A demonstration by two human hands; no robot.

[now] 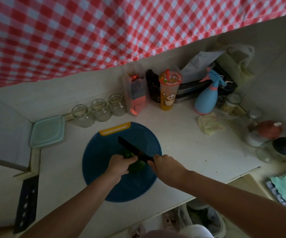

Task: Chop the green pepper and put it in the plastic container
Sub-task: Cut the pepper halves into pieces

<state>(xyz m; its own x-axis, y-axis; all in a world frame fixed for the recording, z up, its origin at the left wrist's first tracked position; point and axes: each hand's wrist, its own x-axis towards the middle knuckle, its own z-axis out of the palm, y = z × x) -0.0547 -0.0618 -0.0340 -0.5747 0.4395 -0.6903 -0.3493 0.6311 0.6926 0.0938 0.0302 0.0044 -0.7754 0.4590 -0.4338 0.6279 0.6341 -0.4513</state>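
1. Left hand point(120, 164): one, fingers curled down over the green pepper point(135, 166), pinning it to the board.
2. Right hand point(164, 164): one, closed round the handle of a black knife point(133, 149). The blade runs up and to the left from the hand, across the pepper just beside the left fingertips.
3. Green pepper: one dim green mass, near the middle of the board, largely covered by the left hand. The number of cut pieces cannot be told.
4. Chopping board point(138, 134): one, round, blue, with a yellow handle slot on its far edge. It lies flat on the bench point(181, 143).
5. Plastic container point(47, 131): one, square, pale teal lid on, at the back left, well apart from the board. Contents cannot be told.
6. Glass jars point(101, 109): three, upright in a row behind the board, mouths open, clear through.
7. Tall clear tub point(135, 93): one, just right of the jars, holding coloured packets.
8. Drink cup point(169, 91): one, printed, sealed top with a red straw, orange liquid inside.
9. Spray bottle point(206, 98): one, blue and pink, upright, right of the cup.
10. Black perforated blade point(27, 203): one, at the bench's left edge.
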